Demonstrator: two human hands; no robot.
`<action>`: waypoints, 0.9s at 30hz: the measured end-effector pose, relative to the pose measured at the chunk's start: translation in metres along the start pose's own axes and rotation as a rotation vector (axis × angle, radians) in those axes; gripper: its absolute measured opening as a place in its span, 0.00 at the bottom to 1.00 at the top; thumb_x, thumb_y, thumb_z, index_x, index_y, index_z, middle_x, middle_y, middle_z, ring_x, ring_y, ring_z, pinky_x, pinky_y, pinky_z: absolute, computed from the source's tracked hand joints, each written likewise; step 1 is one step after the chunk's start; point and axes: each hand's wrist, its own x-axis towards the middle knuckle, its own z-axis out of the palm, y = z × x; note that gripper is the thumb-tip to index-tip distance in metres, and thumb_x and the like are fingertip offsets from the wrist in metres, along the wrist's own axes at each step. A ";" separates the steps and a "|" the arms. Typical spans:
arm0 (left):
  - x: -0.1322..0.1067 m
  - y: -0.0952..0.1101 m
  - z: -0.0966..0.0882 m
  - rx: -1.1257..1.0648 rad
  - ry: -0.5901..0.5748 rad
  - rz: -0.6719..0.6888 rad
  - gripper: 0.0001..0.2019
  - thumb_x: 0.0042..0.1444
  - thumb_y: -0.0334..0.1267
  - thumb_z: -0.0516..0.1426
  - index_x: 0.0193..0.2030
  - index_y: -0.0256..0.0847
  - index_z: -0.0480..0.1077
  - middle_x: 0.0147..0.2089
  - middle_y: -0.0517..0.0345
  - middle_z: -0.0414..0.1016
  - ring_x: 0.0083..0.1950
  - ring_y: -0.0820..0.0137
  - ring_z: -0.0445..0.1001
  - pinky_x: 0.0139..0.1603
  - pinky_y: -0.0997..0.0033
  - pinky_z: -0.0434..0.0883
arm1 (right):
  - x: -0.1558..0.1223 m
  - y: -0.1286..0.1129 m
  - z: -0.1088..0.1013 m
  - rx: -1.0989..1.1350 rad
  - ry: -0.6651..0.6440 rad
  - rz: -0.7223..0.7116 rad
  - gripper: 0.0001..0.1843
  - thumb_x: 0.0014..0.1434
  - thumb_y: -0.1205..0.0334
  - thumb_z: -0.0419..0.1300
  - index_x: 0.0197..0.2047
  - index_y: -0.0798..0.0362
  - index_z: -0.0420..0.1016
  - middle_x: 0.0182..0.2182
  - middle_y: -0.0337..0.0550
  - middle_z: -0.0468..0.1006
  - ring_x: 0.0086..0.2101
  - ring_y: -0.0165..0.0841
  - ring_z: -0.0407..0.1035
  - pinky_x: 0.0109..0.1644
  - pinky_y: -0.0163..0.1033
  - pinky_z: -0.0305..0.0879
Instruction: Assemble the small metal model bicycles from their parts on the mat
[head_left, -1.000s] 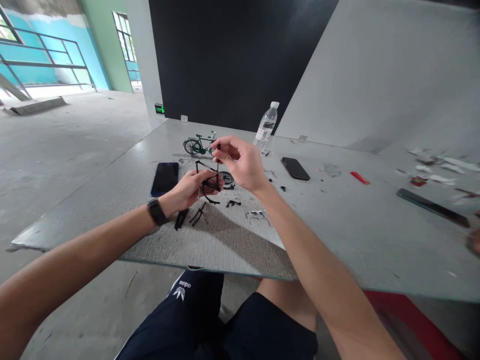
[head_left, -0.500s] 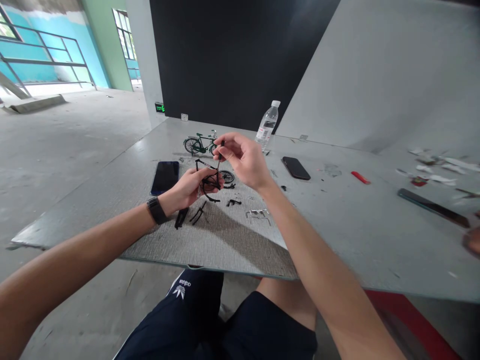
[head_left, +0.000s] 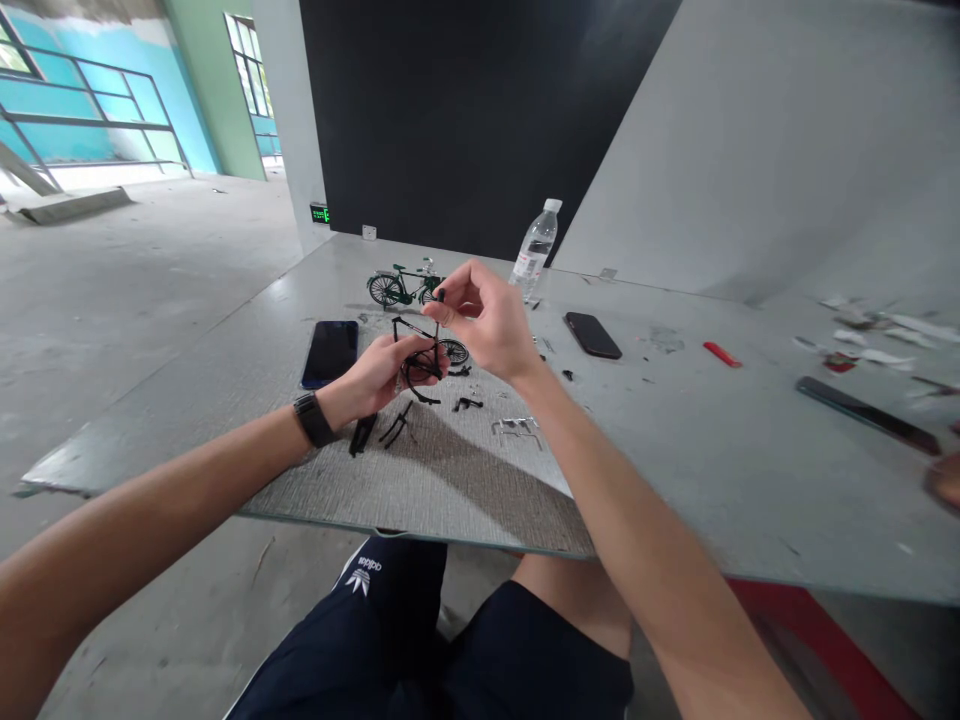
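My left hand is closed around a black model bicycle frame, held a little above the table. My right hand pinches the dark handle of a small screwdriver, its thin shaft pointing down at the frame. The tip's exact contact is too small to make out. Just behind the frame lies a spoked model wheel. Nearer to me are a black fork-shaped part, a small black part and silver wire-like parts. An assembled green model bicycle stands beyond my hands.
One dark phone lies left of my hands, another phone to the right. A water bottle stands at the back. Farther right are a red object, a long dark object and scraps. The table's front edge is above my lap.
My right hand's fingers have shifted slightly around the screwdriver handle, which looks more upright. My left hand and the bicycle frame stay nearly in place.
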 end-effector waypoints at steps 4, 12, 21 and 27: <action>0.000 -0.001 0.000 0.000 0.006 0.003 0.09 0.63 0.35 0.59 0.34 0.32 0.77 0.35 0.45 0.82 0.35 0.70 0.78 0.42 0.70 0.74 | 0.000 0.001 0.000 -0.004 -0.007 0.012 0.20 0.59 0.43 0.69 0.38 0.50 0.70 0.33 0.39 0.75 0.35 0.32 0.71 0.40 0.42 0.72; 0.000 0.000 0.001 -0.016 0.022 -0.002 0.08 0.63 0.34 0.59 0.34 0.34 0.76 0.35 0.47 0.81 0.35 0.70 0.79 0.41 0.70 0.74 | -0.001 0.001 -0.002 0.087 -0.143 -0.003 0.13 0.72 0.51 0.55 0.48 0.52 0.73 0.37 0.43 0.80 0.38 0.33 0.76 0.49 0.45 0.74; 0.000 0.002 0.002 -0.016 0.028 -0.011 0.09 0.64 0.32 0.58 0.33 0.33 0.76 0.34 0.48 0.81 0.34 0.71 0.78 0.40 0.71 0.74 | 0.000 0.004 0.000 0.024 -0.009 0.024 0.21 0.59 0.41 0.68 0.39 0.49 0.71 0.33 0.40 0.77 0.35 0.34 0.74 0.42 0.44 0.74; -0.001 0.002 0.002 -0.017 0.040 -0.011 0.09 0.64 0.33 0.58 0.33 0.33 0.76 0.35 0.48 0.81 0.35 0.70 0.78 0.41 0.70 0.74 | 0.000 0.001 -0.001 0.054 -0.081 0.042 0.20 0.63 0.41 0.64 0.43 0.51 0.73 0.36 0.42 0.78 0.38 0.35 0.75 0.47 0.45 0.74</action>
